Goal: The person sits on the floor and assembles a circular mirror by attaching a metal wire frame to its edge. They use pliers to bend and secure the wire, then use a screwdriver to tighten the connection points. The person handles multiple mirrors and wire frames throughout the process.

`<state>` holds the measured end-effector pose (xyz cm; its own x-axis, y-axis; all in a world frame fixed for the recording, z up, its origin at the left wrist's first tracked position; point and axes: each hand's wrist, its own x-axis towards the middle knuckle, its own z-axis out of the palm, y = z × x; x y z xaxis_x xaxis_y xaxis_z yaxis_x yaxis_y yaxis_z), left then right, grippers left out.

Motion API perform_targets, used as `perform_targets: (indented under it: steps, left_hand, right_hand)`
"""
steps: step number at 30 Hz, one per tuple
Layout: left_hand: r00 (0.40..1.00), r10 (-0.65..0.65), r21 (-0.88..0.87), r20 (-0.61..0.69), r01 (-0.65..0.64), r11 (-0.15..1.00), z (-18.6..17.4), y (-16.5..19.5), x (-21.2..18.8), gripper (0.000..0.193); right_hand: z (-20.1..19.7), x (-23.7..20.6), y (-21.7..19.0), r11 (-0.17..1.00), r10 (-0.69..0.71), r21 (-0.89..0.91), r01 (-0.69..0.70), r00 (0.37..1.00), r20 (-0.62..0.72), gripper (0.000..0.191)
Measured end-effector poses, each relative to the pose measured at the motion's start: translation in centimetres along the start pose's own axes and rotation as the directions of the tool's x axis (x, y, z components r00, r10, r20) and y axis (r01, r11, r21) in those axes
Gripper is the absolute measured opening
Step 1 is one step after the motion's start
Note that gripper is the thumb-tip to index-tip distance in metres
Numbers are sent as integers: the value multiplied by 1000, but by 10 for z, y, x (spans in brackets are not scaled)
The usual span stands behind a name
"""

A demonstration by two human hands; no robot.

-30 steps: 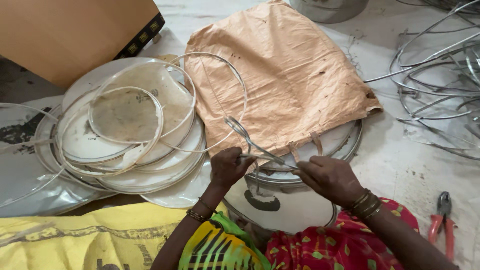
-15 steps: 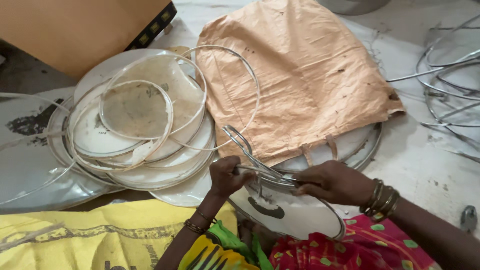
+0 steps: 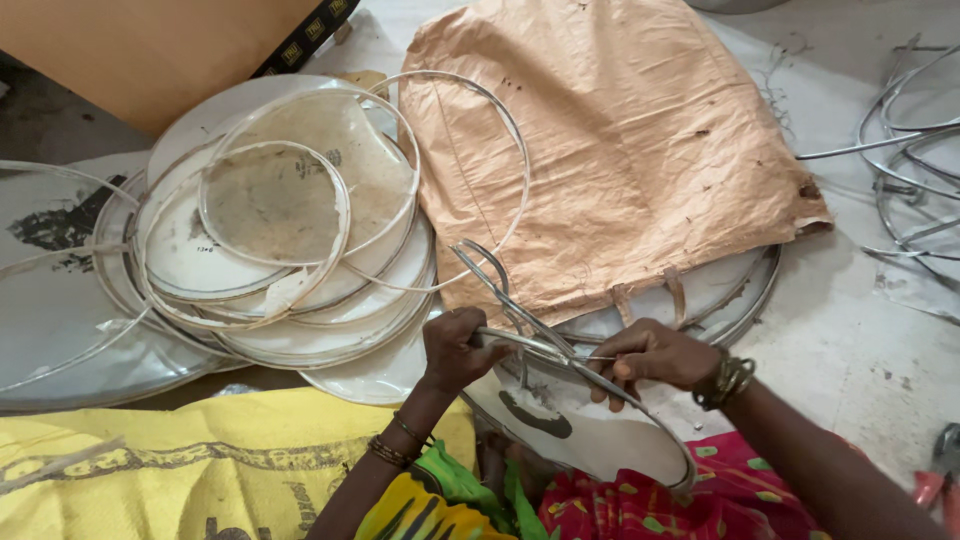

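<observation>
My left hand [image 3: 455, 348] grips the metal rim of a round white drum skin [image 3: 590, 435] that rests tilted across my lap. My right hand [image 3: 650, 355] pinches the same rim a little to the right, close to a pair of metal scissors [image 3: 495, 285] whose blades point up and left. The skin has a dark curved mark near its middle. Both wrists wear bangles.
A pile of several worn white drum skins with metal hoops [image 3: 280, 230] lies at the left. A tan woven sack [image 3: 610, 150] covers more skins ahead. Loose metal hoops [image 3: 915, 160] lie at the right, a yellow sack [image 3: 150, 460] at lower left, red-handled pliers [image 3: 940, 470] at the right edge.
The view has shifted down and right. Both hands have moved closer together on the rim, and the skin on my lap is tilted further toward me.
</observation>
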<state>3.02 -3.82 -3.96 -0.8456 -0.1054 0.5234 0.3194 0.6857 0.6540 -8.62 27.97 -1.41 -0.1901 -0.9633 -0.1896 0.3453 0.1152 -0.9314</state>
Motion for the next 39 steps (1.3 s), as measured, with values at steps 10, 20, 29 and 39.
perform_targets:
  steps: [10, 20, 29, 39]
  left_hand:
    - [997, 67, -198, 46, -57, 978, -3, 4, -3, 57]
    - [997, -28, -30, 75, 30, 999, -6, 6, 6, 55]
    - [997, -42, -74, 70, 47, 996, -13, 6, 7, 54]
    - [993, -71, -107, 93, 81, 991, -6, -13, 4, 61]
  right_hand:
    - [47, 56, 161, 565, -135, 824, 51, 990, 31, 37]
    - [10, -1, -32, 857, 99, -445, -261, 930, -355, 35]
    - [116, 14, -77, 589, -149, -754, -291, 878, -455, 39]
    - [78, 15, -48, 943, 163, -228, -241, 936, -313, 48]
